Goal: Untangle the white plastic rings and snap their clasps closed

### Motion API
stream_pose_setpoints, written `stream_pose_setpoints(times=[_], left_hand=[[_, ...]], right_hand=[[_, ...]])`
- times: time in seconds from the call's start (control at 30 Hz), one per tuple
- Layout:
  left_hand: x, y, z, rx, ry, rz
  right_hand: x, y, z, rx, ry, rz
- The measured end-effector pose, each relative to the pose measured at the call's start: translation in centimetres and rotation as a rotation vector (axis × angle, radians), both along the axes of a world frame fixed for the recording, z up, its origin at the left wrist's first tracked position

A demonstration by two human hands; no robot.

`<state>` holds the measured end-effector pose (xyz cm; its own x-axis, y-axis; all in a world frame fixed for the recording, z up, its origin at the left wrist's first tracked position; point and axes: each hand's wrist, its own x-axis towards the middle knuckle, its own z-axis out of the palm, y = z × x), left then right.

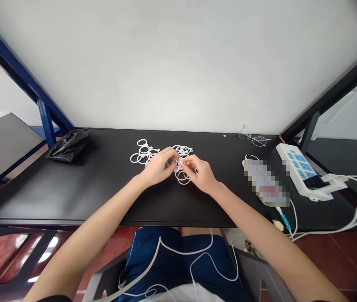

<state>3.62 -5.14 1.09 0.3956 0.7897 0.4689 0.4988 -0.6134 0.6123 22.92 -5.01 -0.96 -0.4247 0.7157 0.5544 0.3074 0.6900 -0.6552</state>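
Pinch point largely hidden: the left hand (157, 168) and right hand (201, 173) meet fingertip to fingertip, each nipping into the white rings (143, 152); which ring cannot be made out. The object (266, 182) right of the grip is blurred. Bare black table (102, 188) lies left of and nearer than the grip, with the wall (178, 63) close beyond. Rings spread under, left of and beyond the fingers
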Motion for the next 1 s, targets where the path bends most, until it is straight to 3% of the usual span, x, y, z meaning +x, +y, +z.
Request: stream_pose_setpoints(times=[0.2, 0.63, 1.0], left_hand=[[0.12, -0.34, 0.64, -0.152, -0.026, -0.124], [-0.20, 0.35, 0.95, -0.426, -0.420, -0.167], [-0.51, 0.52, 0.76, -0.271, -0.343, -0.117]], right_hand=[[0.01, -0.05, 0.12, 0.000, 0.098, -0.024], [0.11, -0.13, 0.03, 0.033, 0.110, -0.056], [0.12, -0.06, 0.15, -0.003, 0.093, -0.058]])
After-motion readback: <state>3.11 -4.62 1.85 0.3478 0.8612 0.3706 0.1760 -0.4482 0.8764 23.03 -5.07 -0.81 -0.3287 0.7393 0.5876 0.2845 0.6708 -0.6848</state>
